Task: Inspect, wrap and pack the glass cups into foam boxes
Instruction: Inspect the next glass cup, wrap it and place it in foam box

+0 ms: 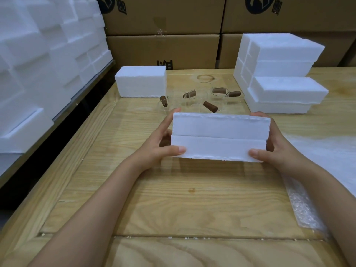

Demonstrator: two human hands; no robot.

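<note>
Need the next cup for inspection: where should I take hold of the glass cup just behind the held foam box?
Take its brown handle, the one solid, plainly visible part. It juts toward the near right, apart from the other handles, so probably come from the right, over the foam box, pinching across the handle's width.
</note>
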